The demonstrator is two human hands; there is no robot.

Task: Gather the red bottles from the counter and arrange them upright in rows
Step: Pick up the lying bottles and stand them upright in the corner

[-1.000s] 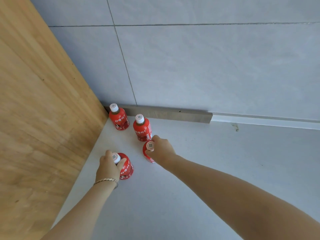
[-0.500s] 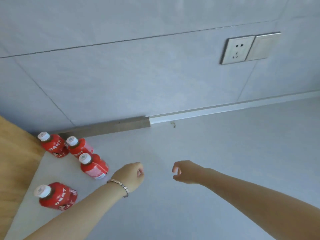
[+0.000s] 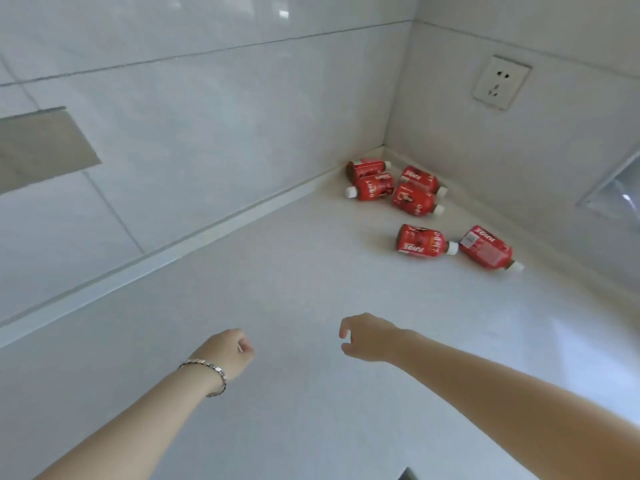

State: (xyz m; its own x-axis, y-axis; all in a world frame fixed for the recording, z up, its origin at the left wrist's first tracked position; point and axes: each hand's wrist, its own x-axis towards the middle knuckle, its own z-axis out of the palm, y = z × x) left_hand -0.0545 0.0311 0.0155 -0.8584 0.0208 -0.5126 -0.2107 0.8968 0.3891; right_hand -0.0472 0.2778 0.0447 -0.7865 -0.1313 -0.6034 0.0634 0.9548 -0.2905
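A white counter is running into a corner where two walls are meeting. Large pale tiles with thin grey grout lines are covering the back wall and the right wall. A low white strip is edging the counter along the back wall. A white socket is sitting high on the right wall. A grey metal plate is lying flush on the back wall at the left. Bright light is glaring off the counter at the right.

wall tiles glossy | tabletop smooth, pale sheen | bottles shiny red wrap (plastic, looks like) | bracelet metal
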